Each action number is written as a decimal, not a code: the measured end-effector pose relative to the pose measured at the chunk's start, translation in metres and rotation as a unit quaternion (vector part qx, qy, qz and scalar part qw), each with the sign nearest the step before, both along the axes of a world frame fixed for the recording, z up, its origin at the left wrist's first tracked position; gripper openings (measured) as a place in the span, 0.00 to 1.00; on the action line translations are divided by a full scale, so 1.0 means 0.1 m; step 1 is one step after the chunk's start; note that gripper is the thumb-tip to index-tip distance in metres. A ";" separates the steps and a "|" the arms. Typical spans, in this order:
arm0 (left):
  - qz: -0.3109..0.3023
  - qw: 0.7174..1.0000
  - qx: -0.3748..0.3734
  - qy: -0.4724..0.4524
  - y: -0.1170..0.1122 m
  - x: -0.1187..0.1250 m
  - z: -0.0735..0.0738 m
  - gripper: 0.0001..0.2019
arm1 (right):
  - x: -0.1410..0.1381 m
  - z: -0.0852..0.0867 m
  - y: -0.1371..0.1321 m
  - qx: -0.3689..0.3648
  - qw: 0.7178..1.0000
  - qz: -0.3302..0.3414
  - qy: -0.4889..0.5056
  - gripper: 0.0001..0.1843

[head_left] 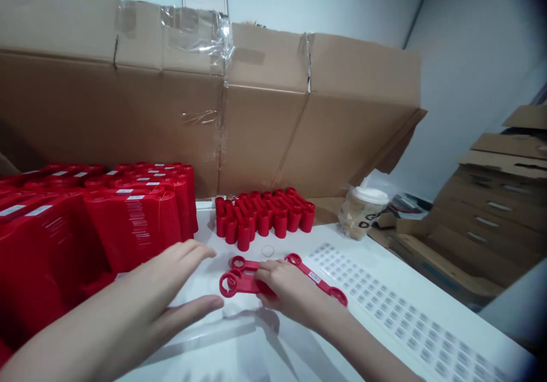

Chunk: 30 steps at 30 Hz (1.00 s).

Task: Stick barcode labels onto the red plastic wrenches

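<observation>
Left of the sheet [387,308], red links [245,283] are gripped by the right hand [277,282]; whether both are held or only the nearer one cannot be told. Farther left of the sheet, the left hand [175,282] is held spread, thumb apart from fingers, with nothing in its grasp. Rows of small printed labels are borne by the sheet, their print too fine to be read. Just beside its left edge, another link [315,277] is seen with a white label stuck on it. Past the sheet's far end, a cup [363,208] wrapped in clear plastic is marked with black letters, of which a G can be made out. Beyond and left of the sheet, a block of red parts [265,216] is set, with a thin band [268,251] nearer it. Well left, white-labelled red stacks [137,216] are crowded together. Everything beyond the sheet is closed off by a taped cardboard wall [265,125]. Right of the sheet, a strip of worktop [447,309] is left before its edge, past which cartons [482,205] are piled.
</observation>
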<state>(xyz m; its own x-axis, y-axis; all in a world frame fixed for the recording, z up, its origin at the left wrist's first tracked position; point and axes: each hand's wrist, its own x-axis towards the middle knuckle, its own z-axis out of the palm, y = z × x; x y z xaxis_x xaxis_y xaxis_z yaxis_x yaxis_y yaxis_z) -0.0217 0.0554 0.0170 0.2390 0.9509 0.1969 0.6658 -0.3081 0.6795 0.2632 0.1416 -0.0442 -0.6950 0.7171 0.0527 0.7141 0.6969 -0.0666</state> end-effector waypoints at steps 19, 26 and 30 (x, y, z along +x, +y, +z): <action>0.106 0.994 0.020 -0.001 -0.36 -0.05 0.18 0.20 | -0.28 1.17 -0.27 -0.217 0.919 0.141 0.296 0.13; 0.153 0.978 -0.087 0.111 -0.39 -0.82 -0.83 0.22 | -0.24 1.00 -0.17 -0.052 0.972 0.037 0.227 0.07; 0.166 0.964 -0.124 0.167 -0.40 -1.04 -1.39 0.21 | -0.04 1.07 -0.16 -0.045 0.970 0.002 0.239 0.08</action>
